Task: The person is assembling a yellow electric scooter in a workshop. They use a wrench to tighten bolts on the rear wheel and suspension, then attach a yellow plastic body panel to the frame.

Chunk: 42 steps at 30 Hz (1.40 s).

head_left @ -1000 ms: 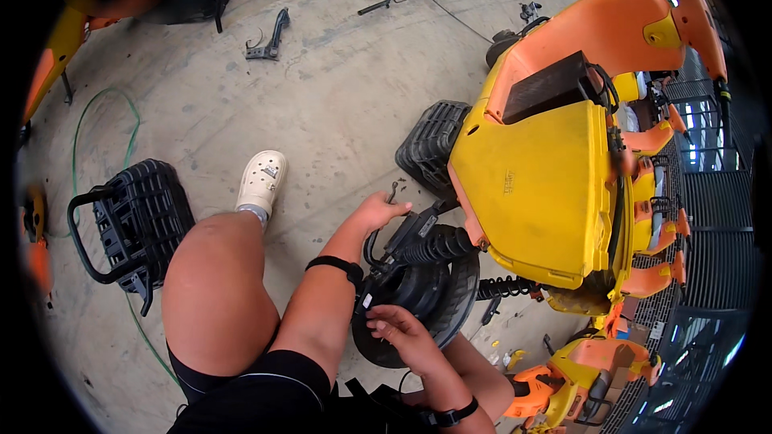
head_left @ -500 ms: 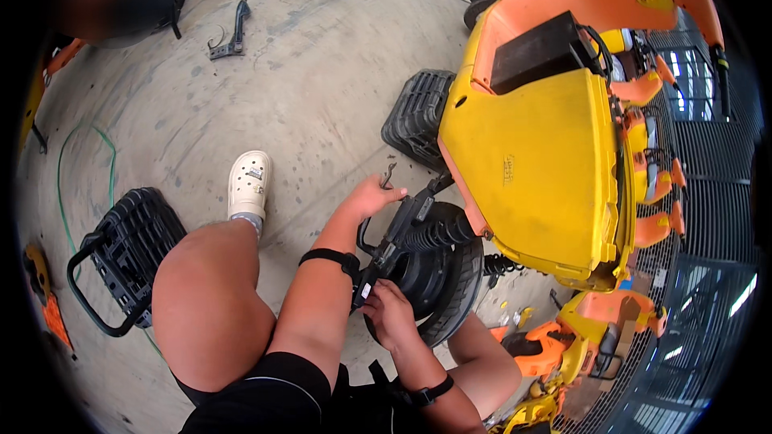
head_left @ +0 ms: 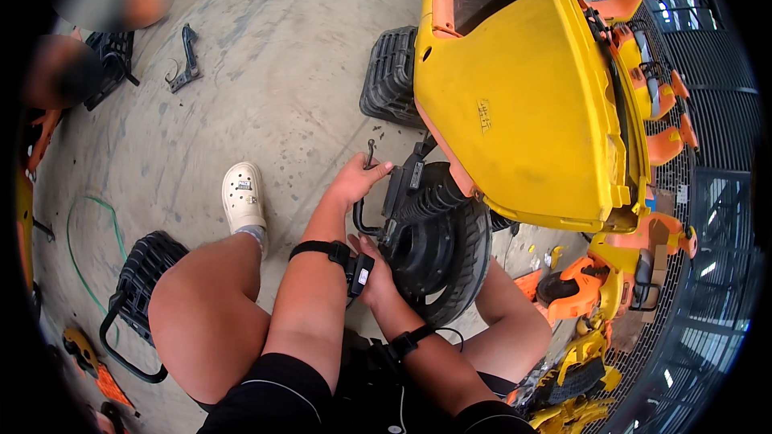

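Observation:
My left hand is closed around a bent black metal bar, its thumb pointing toward the black swingarm. The bar's thin hooked end sticks up beyond the fingers. My right hand is below, near the lower end of the bar; its fingertips are partly hidden behind the small black device strapped to my left forearm. Beside both hands stands a black wheel with a worn tyre and a black coil spring. Wheel and swingarm belong to a scooter with a yellow body panel.
A black plastic crate touches the scooter's body. Another black crate with a tubular handle lies left of my knee. A black metal bracket is on the concrete floor. More orange and yellow scooters line the right, and people are at the upper left.
My right hand has moved up toward the lower end of the bar. My left hand stays on the bar. The whole view has shifted, and the scooter appears further left and higher.

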### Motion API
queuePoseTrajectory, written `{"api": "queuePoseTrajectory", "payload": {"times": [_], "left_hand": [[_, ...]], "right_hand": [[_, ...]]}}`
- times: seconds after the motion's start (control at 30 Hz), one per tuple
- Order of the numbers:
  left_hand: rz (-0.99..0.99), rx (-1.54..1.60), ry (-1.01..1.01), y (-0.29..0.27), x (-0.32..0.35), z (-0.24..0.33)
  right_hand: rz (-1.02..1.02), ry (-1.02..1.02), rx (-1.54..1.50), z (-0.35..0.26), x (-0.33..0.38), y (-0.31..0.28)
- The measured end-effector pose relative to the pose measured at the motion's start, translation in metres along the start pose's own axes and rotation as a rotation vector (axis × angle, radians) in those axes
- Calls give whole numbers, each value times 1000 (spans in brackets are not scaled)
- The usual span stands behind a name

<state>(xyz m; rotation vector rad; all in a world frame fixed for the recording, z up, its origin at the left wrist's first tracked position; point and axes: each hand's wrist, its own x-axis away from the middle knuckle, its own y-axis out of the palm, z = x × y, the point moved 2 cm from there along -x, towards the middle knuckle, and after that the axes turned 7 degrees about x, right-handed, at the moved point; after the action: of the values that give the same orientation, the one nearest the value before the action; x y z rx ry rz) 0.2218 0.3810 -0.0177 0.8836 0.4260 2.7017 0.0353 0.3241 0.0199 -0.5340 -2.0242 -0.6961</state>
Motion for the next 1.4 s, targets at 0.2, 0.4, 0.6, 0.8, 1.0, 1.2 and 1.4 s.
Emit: {"api": "queuePoseTrajectory", "payload": {"times": [0.2,0.4,0.6,0.8,1.0,1.2,1.4], "left_hand": [[-41,-9,-66,2,0,6],[-96,150,-118,3,2,7],[-110,145,-75,1,3,9],[-25,93,-68,2,9,13],[-46,90,-125,1,8,16],[57,5,-142,4,13,20],[80,-20,-111,4,12,20]], "right_hand": [[-128,59,-129,8,-27,-12],[-60,54,-181,0,-24,1],[-56,2,-214,-4,-31,2],[-89,-10,-293,1,-36,6],[-122,-9,-267,3,-27,10],[-134,-22,-296,5,-26,11],[-152,-33,-319,3,-23,13]]}}
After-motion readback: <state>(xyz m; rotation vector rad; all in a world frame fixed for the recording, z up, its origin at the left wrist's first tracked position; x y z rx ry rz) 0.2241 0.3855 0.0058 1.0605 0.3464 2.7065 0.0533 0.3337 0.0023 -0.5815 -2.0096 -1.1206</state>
